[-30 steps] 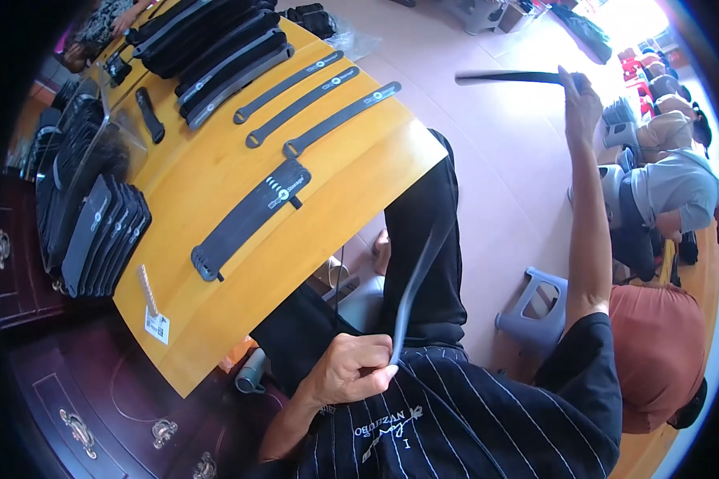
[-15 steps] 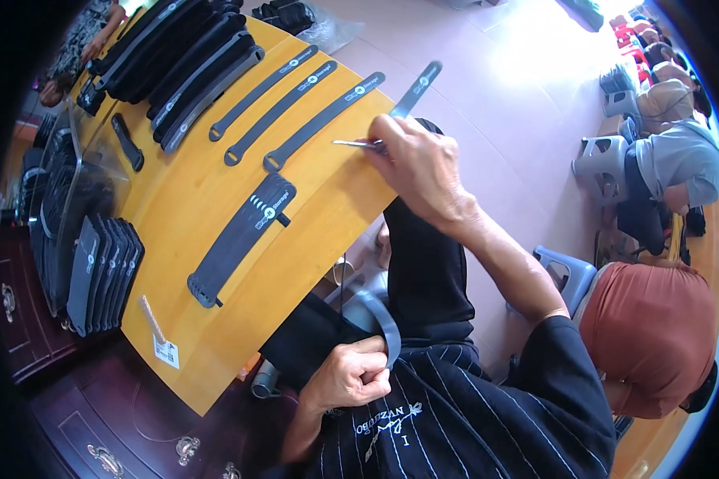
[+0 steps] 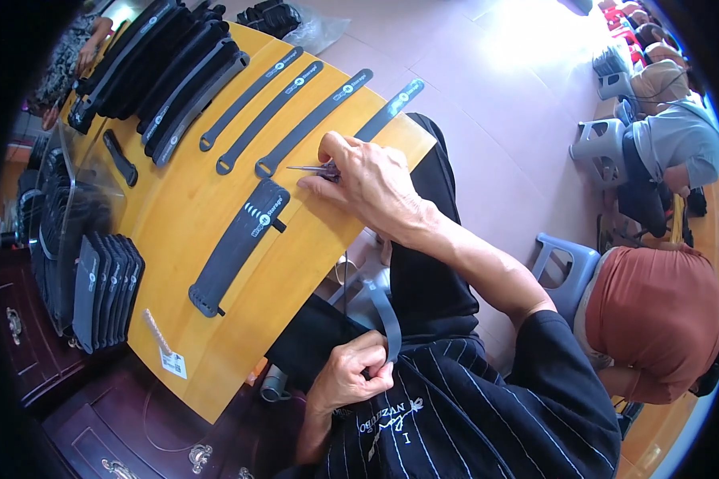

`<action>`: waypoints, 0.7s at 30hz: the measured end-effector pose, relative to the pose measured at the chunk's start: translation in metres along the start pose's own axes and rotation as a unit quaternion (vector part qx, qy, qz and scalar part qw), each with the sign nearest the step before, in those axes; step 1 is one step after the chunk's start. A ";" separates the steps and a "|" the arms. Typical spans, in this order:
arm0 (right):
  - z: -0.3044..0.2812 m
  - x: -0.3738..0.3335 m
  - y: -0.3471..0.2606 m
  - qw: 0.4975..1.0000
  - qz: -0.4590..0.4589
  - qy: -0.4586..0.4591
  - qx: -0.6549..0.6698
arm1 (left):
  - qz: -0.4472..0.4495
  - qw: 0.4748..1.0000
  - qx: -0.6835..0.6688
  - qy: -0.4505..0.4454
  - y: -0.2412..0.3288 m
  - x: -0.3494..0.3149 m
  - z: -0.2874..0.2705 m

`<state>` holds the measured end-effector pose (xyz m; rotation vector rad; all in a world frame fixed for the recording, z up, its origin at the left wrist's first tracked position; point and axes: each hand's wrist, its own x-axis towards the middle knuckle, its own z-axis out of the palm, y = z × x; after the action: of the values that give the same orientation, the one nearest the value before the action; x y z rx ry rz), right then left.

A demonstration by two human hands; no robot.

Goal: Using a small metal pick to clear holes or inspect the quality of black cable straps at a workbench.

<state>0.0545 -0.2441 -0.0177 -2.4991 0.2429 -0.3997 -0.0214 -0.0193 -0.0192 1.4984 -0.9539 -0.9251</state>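
Observation:
My left hand [image 3: 351, 371] is closed in front of my shirt, gripping one end of a grey strap [image 3: 388, 319] that curves upward. Over the table's near edge, my right hand [image 3: 371, 184] is closed round a thin pointed metal tool [image 3: 315, 168], mostly hidden by the fingers. Beyond its knuckles a dark strap [image 3: 387, 110] with a pale print reaches past the table edge; its lower end is hidden under the hand. Three similar straps, the nearest one [image 3: 315, 124] beside my fingers, lie side by side. A bundled stack of straps [image 3: 236, 251] lies left of that hand.
Large piles of dark straps [image 3: 180, 76] cover the far end of the table [image 3: 216, 351]. More bundles [image 3: 108, 291] stand at the left, near a clear plastic bin [image 3: 76, 199]. A tag [image 3: 173, 363] lies near the corner. People sit on stools [image 3: 571, 271] at right.
My right hand has come down and left with the metal tool, and the strap by it now lies lower across the table edge. My left hand has hardly moved; its strap has straightened.

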 end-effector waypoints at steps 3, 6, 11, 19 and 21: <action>-0.013 -0.007 -0.007 0.998 -0.029 0.032 0.054 | 0.006 1.000 -0.004 0.003 -0.002 -0.002 0.003; -0.058 -0.023 -0.044 0.890 0.101 -0.151 0.418 | 0.011 1.000 0.003 0.020 -0.006 -0.003 0.005; -0.096 -0.070 -0.098 0.487 -0.048 -0.186 0.852 | -0.022 0.995 -0.083 0.041 0.002 0.001 0.002; -0.110 -0.073 -0.112 0.327 -0.102 -0.294 0.892 | -0.003 0.999 -0.003 0.045 -0.005 0.001 0.012; -0.120 -0.076 -0.121 0.269 -0.015 -0.265 0.926 | 0.015 0.998 -0.016 0.067 -0.006 0.000 0.014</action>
<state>-0.0474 -0.1899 0.1288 -0.0417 -0.4183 0.2422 -0.0336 -0.0234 -0.0272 1.4946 -0.8588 -0.8044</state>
